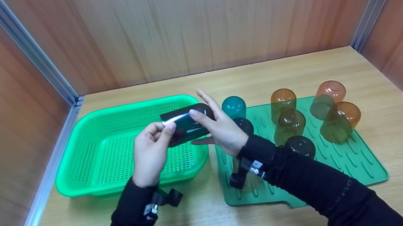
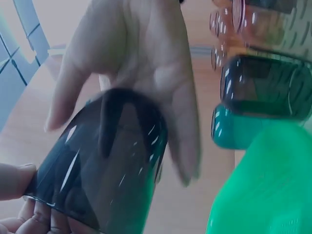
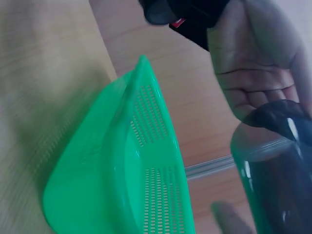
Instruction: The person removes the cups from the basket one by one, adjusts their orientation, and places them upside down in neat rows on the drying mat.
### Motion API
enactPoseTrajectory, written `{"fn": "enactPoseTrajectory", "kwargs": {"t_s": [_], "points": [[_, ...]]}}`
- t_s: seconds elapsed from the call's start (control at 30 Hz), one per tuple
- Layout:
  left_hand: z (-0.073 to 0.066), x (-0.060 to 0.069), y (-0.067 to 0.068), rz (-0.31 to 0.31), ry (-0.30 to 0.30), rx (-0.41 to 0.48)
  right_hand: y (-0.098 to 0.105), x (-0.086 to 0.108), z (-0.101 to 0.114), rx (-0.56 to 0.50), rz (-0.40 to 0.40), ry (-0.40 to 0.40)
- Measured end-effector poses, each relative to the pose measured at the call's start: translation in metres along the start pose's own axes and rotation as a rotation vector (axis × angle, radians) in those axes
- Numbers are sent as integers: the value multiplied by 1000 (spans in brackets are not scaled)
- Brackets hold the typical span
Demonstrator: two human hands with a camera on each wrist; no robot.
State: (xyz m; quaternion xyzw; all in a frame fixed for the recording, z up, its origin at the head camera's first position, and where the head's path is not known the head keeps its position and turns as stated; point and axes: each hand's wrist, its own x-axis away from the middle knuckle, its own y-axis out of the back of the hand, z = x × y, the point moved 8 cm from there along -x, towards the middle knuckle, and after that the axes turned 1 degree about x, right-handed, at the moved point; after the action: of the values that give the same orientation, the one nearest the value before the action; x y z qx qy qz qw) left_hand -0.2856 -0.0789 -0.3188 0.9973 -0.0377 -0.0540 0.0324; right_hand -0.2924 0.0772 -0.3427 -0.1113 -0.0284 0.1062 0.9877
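Observation:
A dark, see-through cup [image 1: 187, 124] lies tilted on its side in the air, over the right part of a green basket [image 1: 71, 173]. At its rim, the left hand [image 1: 151, 150] pinches it between thumb and fingers; the left thumb [image 2: 17, 181] shows in the left wrist view. Around the rounded base is the right hand [image 1: 225, 129], with its thumb on the cup's side and its other fingers spread and straight. The left wrist view shows the right palm [image 2: 141, 53] facing the base of the cup.
On a green ridged drying mat [image 1: 364, 167] several cups stand upside down, among them a teal cup [image 1: 233, 106], an orange cup [image 1: 283, 100], a pink cup [image 1: 331, 91] and a dark cup [image 1: 301, 146]. The right forearm crosses above the mat. Wooden walls enclose the table.

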Motion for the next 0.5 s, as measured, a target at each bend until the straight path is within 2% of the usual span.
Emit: {"fn": "enactPoseTrajectory", "kwargs": {"t_s": [0.23,0.5], "points": [[-5,7,-11,33,-77,-29,7,3,0,-17,-60,111],[-5,12,-17,62,-140,-53,16,11,8,102,-67,162]]}}
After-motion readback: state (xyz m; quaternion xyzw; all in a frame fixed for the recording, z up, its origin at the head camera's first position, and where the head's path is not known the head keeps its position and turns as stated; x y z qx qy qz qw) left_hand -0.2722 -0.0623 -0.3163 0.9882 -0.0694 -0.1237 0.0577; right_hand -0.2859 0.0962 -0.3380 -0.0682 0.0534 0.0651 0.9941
